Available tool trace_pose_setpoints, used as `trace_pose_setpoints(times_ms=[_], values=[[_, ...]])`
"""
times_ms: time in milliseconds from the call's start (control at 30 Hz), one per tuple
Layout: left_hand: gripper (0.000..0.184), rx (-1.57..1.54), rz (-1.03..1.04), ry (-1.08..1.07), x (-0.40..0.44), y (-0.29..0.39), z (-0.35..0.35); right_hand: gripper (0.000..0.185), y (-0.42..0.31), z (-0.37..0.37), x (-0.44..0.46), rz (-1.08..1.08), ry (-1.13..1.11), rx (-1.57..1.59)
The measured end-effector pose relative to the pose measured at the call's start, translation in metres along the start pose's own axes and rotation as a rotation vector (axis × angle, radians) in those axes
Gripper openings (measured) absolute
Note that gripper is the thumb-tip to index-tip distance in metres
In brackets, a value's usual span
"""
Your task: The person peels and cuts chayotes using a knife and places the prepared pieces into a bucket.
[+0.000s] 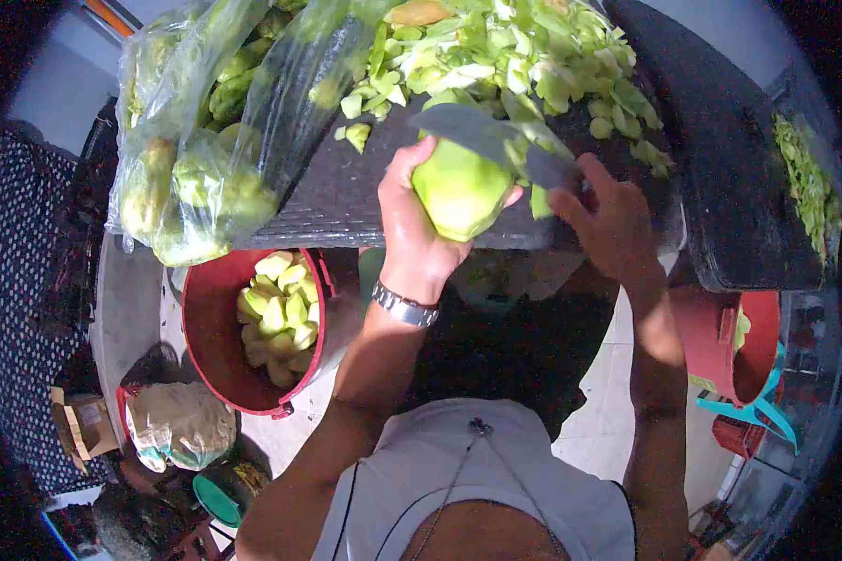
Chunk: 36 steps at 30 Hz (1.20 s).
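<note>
My left hand (pixel 412 220), with a metal-banded watch (pixel 404 307) on its wrist, cups a smooth, pale green fruit (pixel 463 192) from below. Its exact kind I cannot tell. Closed around a knife, my right hand (pixel 613 215) is just right of the fruit. The wide grey knife blade (pixel 472 131) is blurred and lies across the fruit's upper side. Strips of green peel (pixel 540 201) hang beside the blade. Beyond both hands, a heap of green peelings (pixel 505 61) covers the dark work surface (pixel 337 201).
Clear plastic bags (pixel 192 168) of green produce lie at the left edge of the surface. Below stands a red bucket (pixel 192 318) holding pale green pieces (pixel 279 313). Another red bucket (pixel 706 327) is at right, near a turquoise plastic object (pixel 767 411). A stuffed sack (pixel 180 423) sits lower left.
</note>
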State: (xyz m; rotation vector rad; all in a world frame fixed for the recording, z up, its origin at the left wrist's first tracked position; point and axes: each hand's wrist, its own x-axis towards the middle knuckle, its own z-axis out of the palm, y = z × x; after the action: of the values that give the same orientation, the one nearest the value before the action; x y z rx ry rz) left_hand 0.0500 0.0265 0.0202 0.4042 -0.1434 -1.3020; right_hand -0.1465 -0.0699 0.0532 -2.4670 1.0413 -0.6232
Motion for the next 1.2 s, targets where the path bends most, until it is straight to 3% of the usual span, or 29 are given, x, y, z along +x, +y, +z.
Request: trace_pose_setpoints(times_ms=[100, 300, 400, 600, 700, 800, 900, 1033, 1067, 1167, 1200], values=[[0.050, -0.003, -0.019, 0.006, 0.006, -0.005, -0.001, 0.051, -0.021, 0.002, -0.009, -0.121, -0.159, 0.051], [0.052, 0.018, -0.092, 0.005, 0.004, -0.004, -0.003, 0.050, -0.021, 0.007, -0.003, -0.231, -0.144, 0.089], [0.053, 0.009, -0.121, -0.001, -0.010, -0.003, 0.009, 0.050, 0.017, 0.007, 0.027, 0.010, -0.047, 0.054], [0.050, 0.051, -0.052, -0.003, 0.001, 0.000, 0.012, 0.051, -0.024, -0.014, -0.004, -0.291, -0.291, 0.064], [0.049, 0.101, -0.034, 0.014, 0.000, -0.001, 0.009, 0.054, -0.025, 0.000, -0.007, -0.367, -0.179, 0.111], [0.049, 0.086, -0.035, 0.000, -0.003, 0.000, 0.008, 0.054, -0.028, -0.004, -0.005, -0.326, -0.238, 0.136], [0.050, 0.012, -0.059, -0.027, -0.003, 0.002, 0.010, 0.052, -0.012, -0.006, 0.000, -0.276, -0.175, -0.039], [0.052, -0.016, -0.113, -0.043, -0.002, 0.017, 0.001, 0.058, 0.018, -0.006, 0.010, -0.060, -0.129, 0.023], [0.051, -0.023, -0.125, 0.011, -0.003, 0.017, 0.000, 0.058, 0.017, -0.004, 0.007, -0.088, -0.133, -0.008], [0.057, -0.245, -0.262, -0.113, 0.004, 0.009, -0.019, 0.059, 0.001, -0.001, 0.004, -0.154, -0.152, -0.072], [0.057, -0.175, -0.238, -0.082, 0.002, 0.006, -0.020, 0.060, -0.003, -0.005, 0.009, -0.173, -0.169, -0.071]])
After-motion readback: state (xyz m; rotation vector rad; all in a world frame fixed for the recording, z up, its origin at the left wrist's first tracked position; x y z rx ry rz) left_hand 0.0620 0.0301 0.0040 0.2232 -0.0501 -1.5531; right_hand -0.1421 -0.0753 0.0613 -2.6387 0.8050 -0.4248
